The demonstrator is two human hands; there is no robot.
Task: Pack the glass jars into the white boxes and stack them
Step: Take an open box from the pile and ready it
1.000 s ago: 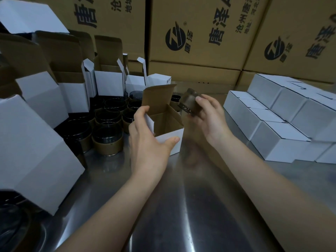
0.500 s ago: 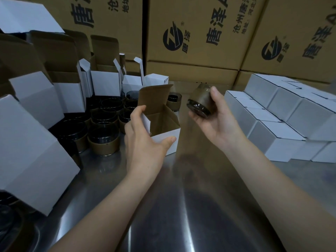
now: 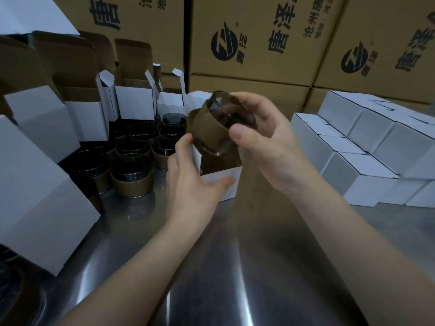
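Jar [image 3: 211, 128] is tilted in the right grip [image 3: 266, 147], thumb across the front and fingers curled round the far side, base aimed down at the open box [image 3: 221, 182] just below. Base sits at the box mouth, not seated inside as far as I can tell. Left grip [image 3: 188, 184] pinches the box, thumb along the white front, fingers on the left wall.

Step in hand: loading jar into box. Next move probably calls for straightening the jar, lowering it in, letting go, then folding the flaps.

Spare jars [image 3: 131, 177] stand left of the left grip. Closed boxes [image 3: 353, 149] are stacked right of the right grip, all on the desk [image 3: 235, 267].
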